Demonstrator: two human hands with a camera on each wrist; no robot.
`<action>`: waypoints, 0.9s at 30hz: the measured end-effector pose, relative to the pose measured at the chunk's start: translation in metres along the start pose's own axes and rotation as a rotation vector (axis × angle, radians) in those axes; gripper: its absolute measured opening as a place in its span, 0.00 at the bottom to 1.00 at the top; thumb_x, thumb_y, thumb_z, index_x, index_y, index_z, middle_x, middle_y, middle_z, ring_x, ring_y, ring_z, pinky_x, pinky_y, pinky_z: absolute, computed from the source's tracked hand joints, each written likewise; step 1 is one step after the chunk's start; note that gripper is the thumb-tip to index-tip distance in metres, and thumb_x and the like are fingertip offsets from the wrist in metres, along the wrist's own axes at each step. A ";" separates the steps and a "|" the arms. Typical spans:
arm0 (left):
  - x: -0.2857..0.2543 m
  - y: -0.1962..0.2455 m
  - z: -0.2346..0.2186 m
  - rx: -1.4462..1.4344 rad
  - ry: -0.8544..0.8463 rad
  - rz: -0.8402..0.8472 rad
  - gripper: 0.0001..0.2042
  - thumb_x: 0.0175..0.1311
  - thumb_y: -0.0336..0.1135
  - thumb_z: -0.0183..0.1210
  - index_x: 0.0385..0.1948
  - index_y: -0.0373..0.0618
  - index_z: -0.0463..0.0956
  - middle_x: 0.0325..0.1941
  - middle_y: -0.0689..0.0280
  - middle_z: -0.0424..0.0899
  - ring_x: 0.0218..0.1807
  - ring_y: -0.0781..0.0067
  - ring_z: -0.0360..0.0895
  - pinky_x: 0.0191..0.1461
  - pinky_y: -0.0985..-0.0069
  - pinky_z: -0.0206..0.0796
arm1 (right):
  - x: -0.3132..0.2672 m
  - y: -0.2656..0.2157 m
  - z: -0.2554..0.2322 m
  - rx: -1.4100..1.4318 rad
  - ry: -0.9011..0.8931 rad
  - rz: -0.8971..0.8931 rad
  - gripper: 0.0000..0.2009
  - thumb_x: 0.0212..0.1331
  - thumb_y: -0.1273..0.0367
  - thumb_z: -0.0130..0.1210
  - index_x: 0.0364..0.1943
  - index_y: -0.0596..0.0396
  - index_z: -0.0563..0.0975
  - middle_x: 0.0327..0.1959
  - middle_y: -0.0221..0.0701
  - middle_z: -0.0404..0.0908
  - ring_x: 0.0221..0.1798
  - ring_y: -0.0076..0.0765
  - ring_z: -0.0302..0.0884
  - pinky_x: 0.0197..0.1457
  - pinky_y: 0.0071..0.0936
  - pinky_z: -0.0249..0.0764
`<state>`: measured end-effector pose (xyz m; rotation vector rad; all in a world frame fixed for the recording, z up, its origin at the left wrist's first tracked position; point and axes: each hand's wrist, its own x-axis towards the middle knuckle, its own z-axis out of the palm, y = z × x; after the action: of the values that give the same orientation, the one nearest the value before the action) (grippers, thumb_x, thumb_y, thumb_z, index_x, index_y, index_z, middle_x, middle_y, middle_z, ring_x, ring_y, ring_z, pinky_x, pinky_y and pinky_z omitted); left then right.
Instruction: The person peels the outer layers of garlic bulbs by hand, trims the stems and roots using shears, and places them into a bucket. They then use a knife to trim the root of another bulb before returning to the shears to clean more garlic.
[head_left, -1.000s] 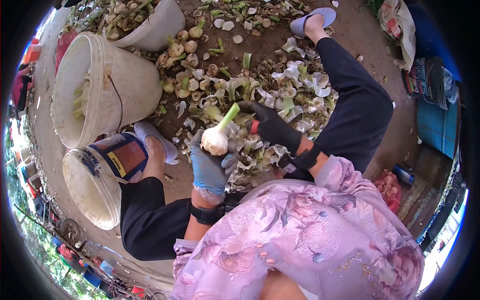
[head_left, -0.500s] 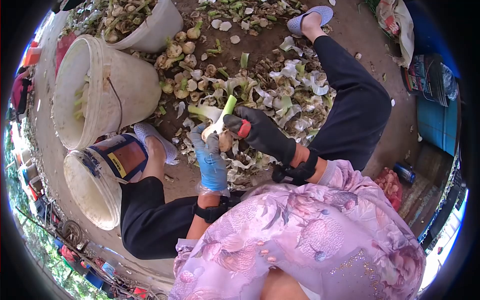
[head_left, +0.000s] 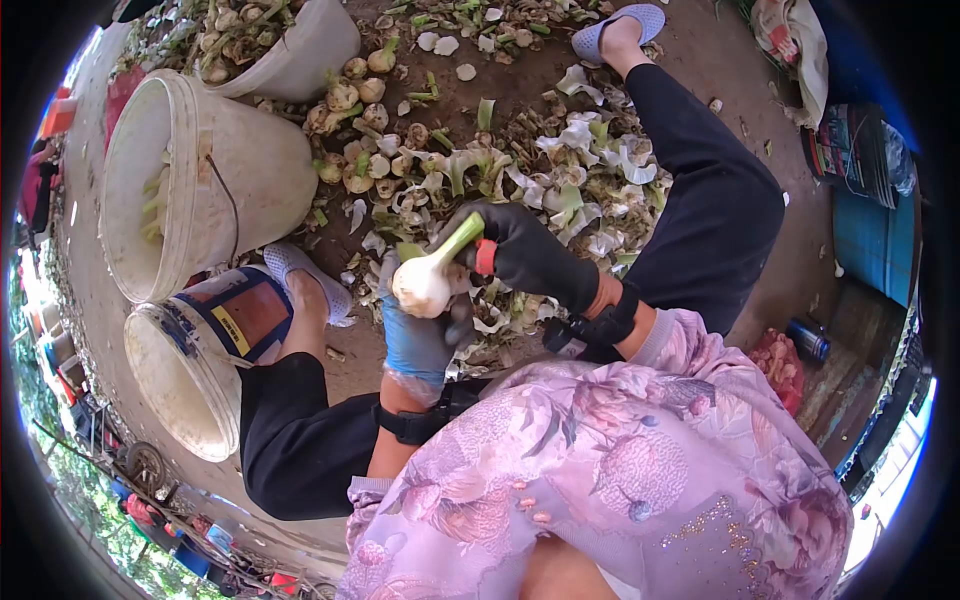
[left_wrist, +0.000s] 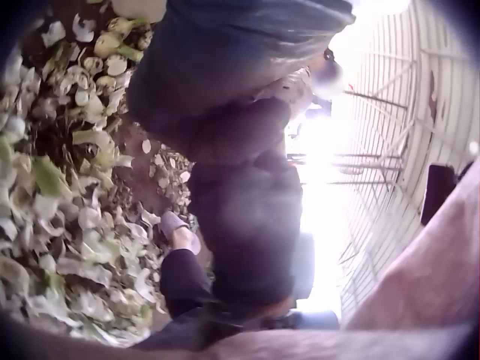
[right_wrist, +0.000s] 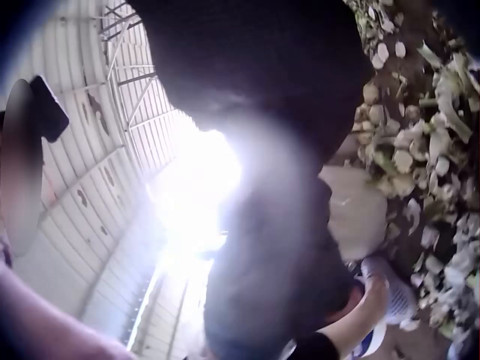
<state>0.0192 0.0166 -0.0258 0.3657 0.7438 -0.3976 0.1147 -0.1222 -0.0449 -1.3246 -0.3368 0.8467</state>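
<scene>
A white garlic bulb (head_left: pixel 423 287) with a short green stem (head_left: pixel 460 240) is in the left hand (head_left: pixel 415 335), which wears a blue glove over a dark one and curls round the bulb from below. Beside it the right hand (head_left: pixel 530 255), in a black glove with a red band on one finger, has its fingers curled at the stem. In the left wrist view the left hand (left_wrist: pixel 225 67) is dark and blurred, and a pale bit of the bulb (left_wrist: pixel 292 91) shows. The right hand (right_wrist: pixel 262 97) covers much of the right wrist view, its fingertips hidden.
A tilted white bucket (head_left: pixel 255 165) holding green-stemmed pieces and another pail (head_left: pixel 185 380) stand at the left. A tub (head_left: pixel 310 55) of untrimmed bulbs is behind. Peelings (head_left: pixel 580 190) and loose bulbs (head_left: pixel 357 175) cover the ground between the feet.
Half a second ago the bulb was partly covered by fingers and a loose pale strip stuck out leftward; now the bulb faces up more fully, its stem leaning right. Its surface looks whiter than at first.
</scene>
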 end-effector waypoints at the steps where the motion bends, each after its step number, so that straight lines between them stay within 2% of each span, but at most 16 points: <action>1: 0.002 0.000 -0.007 0.002 0.001 -0.002 0.30 0.54 0.67 0.36 0.34 0.46 0.70 0.14 0.66 0.69 0.07 0.73 0.59 0.08 0.78 0.49 | 0.000 0.003 -0.004 -0.003 -0.092 -0.004 0.10 0.51 0.76 0.49 0.40 0.59 0.72 0.33 0.25 0.75 0.37 0.18 0.69 0.43 0.20 0.67; 3: 0.009 -0.002 -0.021 -0.011 -0.100 -0.183 0.31 0.55 0.67 0.35 0.32 0.44 0.71 0.13 0.66 0.69 0.07 0.72 0.60 0.07 0.78 0.50 | -0.002 0.013 -0.007 -0.006 -0.183 -0.008 0.11 0.50 0.78 0.47 0.39 0.60 0.72 0.33 0.26 0.75 0.37 0.18 0.69 0.43 0.19 0.67; 5: 0.014 0.001 -0.027 -0.004 -0.093 -0.193 0.30 0.59 0.63 0.34 0.36 0.42 0.71 0.16 0.64 0.73 0.07 0.71 0.62 0.07 0.76 0.55 | -0.005 0.018 -0.005 0.222 -0.036 0.189 0.11 0.48 0.81 0.44 0.37 0.61 0.73 0.32 0.27 0.75 0.35 0.17 0.69 0.41 0.18 0.67; 7: 0.017 0.004 -0.025 0.551 0.469 0.316 0.25 0.63 0.55 0.37 0.41 0.40 0.69 0.27 0.60 0.76 0.20 0.72 0.73 0.22 0.78 0.68 | -0.013 0.009 0.000 0.123 0.045 0.237 0.11 0.48 0.81 0.42 0.35 0.61 0.73 0.31 0.28 0.75 0.31 0.17 0.70 0.36 0.18 0.68; 8: 0.016 -0.001 -0.020 0.555 0.470 0.322 0.25 0.63 0.55 0.37 0.41 0.40 0.69 0.27 0.60 0.76 0.20 0.72 0.73 0.22 0.78 0.68 | -0.016 0.004 0.003 0.113 0.078 0.277 0.10 0.48 0.80 0.42 0.34 0.61 0.74 0.29 0.28 0.75 0.29 0.18 0.69 0.33 0.18 0.68; 11: 0.008 -0.027 -0.001 0.821 0.287 0.724 0.14 0.62 0.36 0.49 0.44 0.36 0.68 0.51 0.60 0.70 0.50 0.77 0.67 0.53 0.81 0.59 | -0.016 0.009 0.010 0.326 0.088 0.310 0.08 0.51 0.74 0.44 0.32 0.58 0.75 0.23 0.25 0.74 0.23 0.20 0.71 0.20 0.19 0.68; 13: 0.010 -0.020 -0.009 0.872 0.226 0.811 0.14 0.61 0.36 0.51 0.44 0.39 0.68 0.54 0.60 0.68 0.48 0.73 0.70 0.53 0.79 0.62 | -0.019 -0.002 0.011 0.155 -0.126 0.296 0.08 0.51 0.74 0.45 0.32 0.58 0.75 0.23 0.24 0.74 0.24 0.20 0.72 0.22 0.19 0.69; 14: 0.008 -0.008 -0.009 0.525 0.167 0.681 0.14 0.61 0.38 0.52 0.45 0.40 0.68 0.54 0.60 0.67 0.48 0.72 0.70 0.53 0.78 0.63 | -0.019 0.008 0.011 0.089 -0.140 0.055 0.07 0.52 0.73 0.46 0.31 0.58 0.75 0.24 0.24 0.75 0.26 0.20 0.72 0.27 0.20 0.70; 15: 0.005 -0.001 -0.006 0.180 0.105 0.541 0.15 0.61 0.39 0.52 0.45 0.41 0.68 0.54 0.59 0.67 0.48 0.70 0.71 0.54 0.77 0.64 | -0.021 0.014 0.000 0.094 -0.143 0.042 0.07 0.52 0.73 0.46 0.31 0.58 0.75 0.24 0.24 0.75 0.26 0.20 0.72 0.27 0.20 0.70; 17: -0.015 0.004 0.016 0.166 0.012 0.624 0.19 0.62 0.46 0.48 0.44 0.38 0.67 0.53 0.58 0.69 0.50 0.69 0.71 0.54 0.73 0.65 | -0.028 0.019 -0.033 -0.568 0.113 -0.651 0.06 0.52 0.72 0.49 0.31 0.58 0.76 0.26 0.28 0.76 0.27 0.22 0.72 0.33 0.21 0.71; 19: -0.022 0.004 0.026 0.269 -0.036 0.730 0.20 0.63 0.48 0.46 0.42 0.37 0.66 0.53 0.57 0.69 0.51 0.67 0.70 0.55 0.70 0.64 | -0.038 -0.014 -0.041 0.301 0.093 0.104 0.09 0.52 0.69 0.53 0.35 0.59 0.75 0.29 0.32 0.77 0.31 0.29 0.74 0.39 0.26 0.71; 20: -0.026 0.000 0.031 0.277 -0.034 0.740 0.20 0.63 0.48 0.46 0.42 0.37 0.66 0.53 0.57 0.69 0.51 0.67 0.70 0.55 0.70 0.64 | -0.039 -0.012 -0.046 -0.363 0.080 0.166 0.16 0.51 0.63 0.56 0.41 0.58 0.73 0.32 0.35 0.76 0.32 0.37 0.75 0.39 0.31 0.70; 21: -0.029 -0.005 0.037 0.339 -0.019 0.755 0.20 0.63 0.48 0.46 0.42 0.38 0.66 0.52 0.56 0.69 0.51 0.66 0.70 0.56 0.70 0.62 | -0.045 -0.008 -0.041 -0.358 0.080 0.157 0.16 0.51 0.63 0.56 0.41 0.58 0.73 0.32 0.35 0.76 0.32 0.37 0.75 0.39 0.31 0.70; 23: -0.030 -0.010 0.041 0.410 -0.022 0.775 0.19 0.63 0.48 0.46 0.41 0.38 0.66 0.52 0.56 0.70 0.52 0.65 0.69 0.56 0.69 0.61 | -0.054 -0.007 -0.029 -0.748 0.305 -0.161 0.20 0.50 0.57 0.56 0.40 0.58 0.73 0.30 0.38 0.76 0.32 0.42 0.75 0.37 0.33 0.70; 25: -0.032 -0.022 0.033 0.691 0.037 0.923 0.18 0.64 0.47 0.45 0.41 0.38 0.65 0.51 0.57 0.70 0.54 0.64 0.67 0.58 0.71 0.59 | -0.058 -0.043 -0.006 -0.578 0.289 -0.250 0.21 0.48 0.52 0.56 0.31 0.59 0.74 0.24 0.40 0.76 0.28 0.46 0.75 0.32 0.35 0.69; 27: -0.046 -0.034 0.041 0.815 0.075 0.927 0.17 0.64 0.46 0.45 0.41 0.38 0.65 0.49 0.58 0.70 0.58 0.61 0.64 0.59 0.69 0.56 | -0.068 -0.071 0.009 -0.781 -0.034 -0.220 0.19 0.47 0.54 0.56 0.24 0.58 0.73 0.21 0.41 0.75 0.27 0.49 0.75 0.31 0.38 0.69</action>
<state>-0.0035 -0.0212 0.0286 1.4267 0.3829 0.2247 0.0880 -0.1643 0.0405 -1.9431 -0.8845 0.5604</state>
